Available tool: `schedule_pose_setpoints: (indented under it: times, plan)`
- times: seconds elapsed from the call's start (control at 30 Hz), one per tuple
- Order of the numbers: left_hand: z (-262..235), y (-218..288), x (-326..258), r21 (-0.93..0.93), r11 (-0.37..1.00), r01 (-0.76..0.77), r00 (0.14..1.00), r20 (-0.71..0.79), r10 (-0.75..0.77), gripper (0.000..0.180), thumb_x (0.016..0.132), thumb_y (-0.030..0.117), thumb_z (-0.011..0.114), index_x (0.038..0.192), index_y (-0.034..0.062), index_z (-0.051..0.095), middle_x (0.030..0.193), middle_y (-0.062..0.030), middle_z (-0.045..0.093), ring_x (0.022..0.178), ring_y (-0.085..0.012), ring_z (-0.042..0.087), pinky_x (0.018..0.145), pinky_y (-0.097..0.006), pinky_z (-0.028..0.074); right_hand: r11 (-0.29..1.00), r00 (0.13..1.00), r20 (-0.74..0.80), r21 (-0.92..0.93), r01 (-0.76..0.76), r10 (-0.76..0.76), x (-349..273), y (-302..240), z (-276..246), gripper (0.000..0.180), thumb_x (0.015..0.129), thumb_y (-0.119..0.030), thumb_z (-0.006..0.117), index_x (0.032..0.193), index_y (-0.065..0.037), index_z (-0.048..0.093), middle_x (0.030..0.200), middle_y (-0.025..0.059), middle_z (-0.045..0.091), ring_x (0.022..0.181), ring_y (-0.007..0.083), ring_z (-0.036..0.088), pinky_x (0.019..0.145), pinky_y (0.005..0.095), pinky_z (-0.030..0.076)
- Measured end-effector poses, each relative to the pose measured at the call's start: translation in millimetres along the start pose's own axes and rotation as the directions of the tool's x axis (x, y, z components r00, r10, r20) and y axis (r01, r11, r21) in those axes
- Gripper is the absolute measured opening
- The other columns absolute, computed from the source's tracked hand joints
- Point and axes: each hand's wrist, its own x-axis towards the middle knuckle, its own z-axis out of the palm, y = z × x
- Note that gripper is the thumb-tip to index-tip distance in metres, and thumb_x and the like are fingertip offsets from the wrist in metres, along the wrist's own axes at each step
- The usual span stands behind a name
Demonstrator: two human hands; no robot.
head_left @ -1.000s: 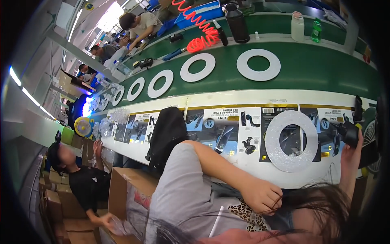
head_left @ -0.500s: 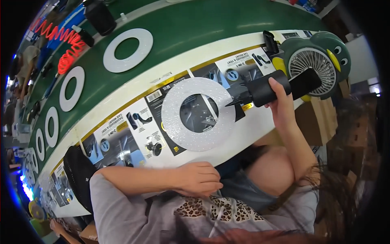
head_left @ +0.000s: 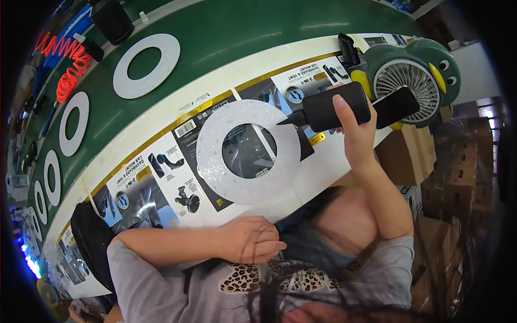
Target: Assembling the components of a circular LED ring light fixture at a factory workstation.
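In my right hand point(head_left: 353, 124) is a black squeeze bottle point(head_left: 328, 109), tilted on its side. Its dark pointed nozzle reaches left over the upper right rim of a white speckled flat ring point(head_left: 288, 161). Whether the tip touches the ring, I cannot tell. The ring lies on printed box sheets point(head_left: 207, 121) that cover the white work surface. My left hand point(head_left: 250, 240) rests near the table's front edge, below the ring, its fingers curled together with nothing visible in them.
Several more white rings point(head_left: 146, 65) lie along the green belt point(head_left: 226, 37) beyond the table. At right stands a green animal-shaped fan point(head_left: 439, 51) with a black phone point(head_left: 397, 106) before it. A black pouch point(head_left: 91, 245) lies left; cardboard boxes point(head_left: 409, 153) stand right.
The whole view has shifted, so most things appear farther left. My right hand still grips the bottle, whose nozzle is now nearer the ring's upper right rim. My left hand stays resting.
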Motion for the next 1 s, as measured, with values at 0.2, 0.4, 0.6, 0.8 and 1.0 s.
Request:
schedule_pose_setpoints:
  times: [0.2,0.4,0.6,0.8,1.0]
  plan:
    - [2,3,-1,-0.032,0.998,0.060,0.998,-0.006,-0.060,0.027,0.080,0.013,0.068,0.104,0.0032,0.062,0.086,-0.0059,0.059,0.082,-0.0227,0.061,0.071,-0.037,0.050,0.979,0.996,0.027,0.183,-0.090,0.086,18,9,24,0.021,0.087,-0.023,0.071,0.091,-0.004,0.063,0.077,-0.0013,0.060,0.066,0.0040,0.051,0.057,0.0191,0.039]
    - [10,-2,-9,-0.083,0.993,0.081,0.997,0.028,-0.079,0.027,0.078,0.011,0.071,0.102,0.0022,0.065,0.092,-0.0091,0.064,0.082,-0.0230,0.063,0.071,-0.035,0.051,0.999,1.000,0.023,0.048,-0.013,0.012,22,16,38,0.025,0.086,-0.028,0.072,0.093,-0.005,0.063,0.078,-0.0006,0.061,0.068,0.0057,0.052,0.059,0.0209,0.041]
    - [4,0,-6,-0.087,0.994,0.073,0.997,0.003,-0.073,0.026,0.078,0.009,0.069,0.104,0.0029,0.065,0.091,-0.0082,0.063,0.081,-0.0230,0.063,0.070,-0.035,0.051,1.000,0.999,0.035,0.017,0.024,-0.024,23,18,41,0.027,0.085,-0.031,0.073,0.095,-0.008,0.063,0.074,-0.0031,0.059,0.057,0.0025,0.048,0.048,0.0180,0.035]
    - [5,0,-5,-0.061,0.995,0.073,0.997,0.018,-0.072,0.027,0.079,0.009,0.068,0.105,0.0042,0.064,0.092,-0.0063,0.062,0.083,-0.0212,0.062,0.072,-0.033,0.049,1.000,0.999,0.050,0.008,0.021,-0.022,22,19,42,0.027,0.085,-0.031,0.072,0.095,-0.008,0.063,0.073,-0.0029,0.059,0.056,0.0023,0.048,0.047,0.0178,0.035]
    - [0,-2,-3,-0.071,0.996,0.051,0.998,0.025,-0.049,0.029,0.078,0.010,0.070,0.107,0.0056,0.064,0.092,-0.0055,0.062,0.083,-0.0210,0.062,0.073,-0.032,0.050,1.000,0.998,0.062,0.004,0.019,-0.019,21,17,42,0.026,0.086,-0.031,0.073,0.094,-0.008,0.063,0.073,-0.0030,0.059,0.056,0.0022,0.047,0.047,0.0175,0.035]
